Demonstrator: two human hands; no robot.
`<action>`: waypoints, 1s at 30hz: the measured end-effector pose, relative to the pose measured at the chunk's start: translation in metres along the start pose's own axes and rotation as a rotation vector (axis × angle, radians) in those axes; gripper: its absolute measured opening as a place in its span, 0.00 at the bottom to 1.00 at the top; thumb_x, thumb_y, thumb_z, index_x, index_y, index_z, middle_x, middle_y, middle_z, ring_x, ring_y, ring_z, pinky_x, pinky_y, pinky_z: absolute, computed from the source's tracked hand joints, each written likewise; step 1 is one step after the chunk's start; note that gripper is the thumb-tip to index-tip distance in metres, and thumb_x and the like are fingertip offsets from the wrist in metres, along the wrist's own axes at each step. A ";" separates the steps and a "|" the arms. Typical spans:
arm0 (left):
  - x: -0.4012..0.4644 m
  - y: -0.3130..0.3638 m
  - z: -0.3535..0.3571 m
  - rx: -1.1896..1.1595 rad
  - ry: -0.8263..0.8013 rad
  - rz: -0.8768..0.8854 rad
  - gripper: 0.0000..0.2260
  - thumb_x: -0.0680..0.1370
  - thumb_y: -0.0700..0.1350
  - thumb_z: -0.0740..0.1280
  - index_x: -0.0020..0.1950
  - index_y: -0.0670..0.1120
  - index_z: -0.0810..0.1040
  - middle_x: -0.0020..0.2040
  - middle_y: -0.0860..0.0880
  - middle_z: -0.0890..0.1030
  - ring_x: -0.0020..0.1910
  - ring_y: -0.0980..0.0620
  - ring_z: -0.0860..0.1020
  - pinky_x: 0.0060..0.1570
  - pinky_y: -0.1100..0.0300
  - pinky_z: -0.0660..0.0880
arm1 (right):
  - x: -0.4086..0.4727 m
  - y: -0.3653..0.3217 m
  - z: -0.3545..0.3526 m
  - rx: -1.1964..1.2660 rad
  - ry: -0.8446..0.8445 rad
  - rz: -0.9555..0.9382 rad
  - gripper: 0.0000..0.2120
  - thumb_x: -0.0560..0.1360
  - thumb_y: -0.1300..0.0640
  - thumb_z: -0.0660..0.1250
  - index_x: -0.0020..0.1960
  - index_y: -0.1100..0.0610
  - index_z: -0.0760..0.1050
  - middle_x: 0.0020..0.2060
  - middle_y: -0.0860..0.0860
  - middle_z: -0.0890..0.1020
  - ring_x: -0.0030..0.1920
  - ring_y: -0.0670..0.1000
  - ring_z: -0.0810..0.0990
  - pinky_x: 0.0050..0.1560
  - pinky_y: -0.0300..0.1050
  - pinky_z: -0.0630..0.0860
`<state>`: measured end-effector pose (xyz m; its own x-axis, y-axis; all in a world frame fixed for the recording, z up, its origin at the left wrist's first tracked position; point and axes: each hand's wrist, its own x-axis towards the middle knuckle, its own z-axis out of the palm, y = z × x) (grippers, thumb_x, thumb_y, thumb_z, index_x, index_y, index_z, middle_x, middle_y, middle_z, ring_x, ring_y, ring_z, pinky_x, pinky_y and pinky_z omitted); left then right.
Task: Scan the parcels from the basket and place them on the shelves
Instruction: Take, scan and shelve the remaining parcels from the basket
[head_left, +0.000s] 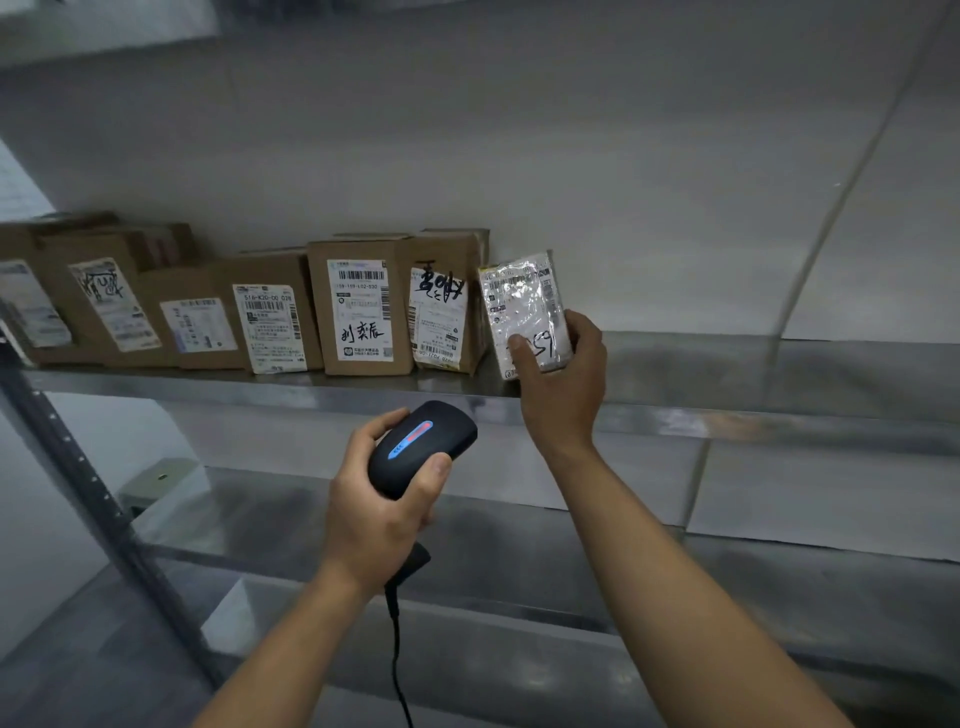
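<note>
Nearest, the left hand (384, 499) is gripping the black scanner (422, 448), fingers curled round its body, cord hanging below. Further out, the right hand (563, 374) is reaching up with its grip closed round the plastic-wrapped parcel (522, 306), standing it upright on the shelf (727, 415) just beside the last cardboard box (441, 306). Placing seems underway; next, releasing it so it stays standing.

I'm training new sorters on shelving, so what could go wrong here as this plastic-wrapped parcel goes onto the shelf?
The plastic-wrapped parcel, held upright by the right hand at the end of the row, could tip over once released, since only the cardboard box on one side props it. It also sits near the shelf front edge and might slide off.
</note>
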<state>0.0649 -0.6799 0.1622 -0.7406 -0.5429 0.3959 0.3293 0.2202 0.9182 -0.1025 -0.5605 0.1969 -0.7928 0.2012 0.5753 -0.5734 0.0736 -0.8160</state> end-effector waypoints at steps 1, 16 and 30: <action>0.002 -0.001 -0.001 0.007 -0.001 -0.002 0.22 0.64 0.61 0.76 0.57 0.66 0.78 0.48 0.41 0.84 0.32 0.48 0.80 0.29 0.56 0.77 | 0.001 0.003 0.004 -0.032 -0.016 0.016 0.22 0.73 0.52 0.77 0.63 0.52 0.72 0.56 0.46 0.77 0.58 0.49 0.77 0.58 0.47 0.77; 0.004 -0.021 0.005 -0.001 -0.064 -0.008 0.25 0.65 0.61 0.75 0.60 0.62 0.76 0.48 0.40 0.84 0.31 0.47 0.80 0.28 0.59 0.77 | 0.001 0.010 -0.009 -0.282 -0.223 0.029 0.30 0.77 0.50 0.74 0.74 0.56 0.66 0.67 0.56 0.71 0.66 0.51 0.70 0.51 0.27 0.61; -0.043 -0.070 0.087 -0.141 -0.337 -0.106 0.26 0.66 0.60 0.76 0.62 0.59 0.76 0.52 0.38 0.83 0.35 0.43 0.81 0.28 0.59 0.77 | -0.063 0.014 -0.156 -0.318 -0.101 0.034 0.19 0.78 0.53 0.72 0.69 0.49 0.75 0.60 0.47 0.79 0.59 0.44 0.79 0.59 0.41 0.77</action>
<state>0.0225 -0.6017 0.0821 -0.9182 -0.2548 0.3033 0.3007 0.0503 0.9524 -0.0282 -0.4196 0.1404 -0.8362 0.1121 0.5368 -0.4653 0.3730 -0.8027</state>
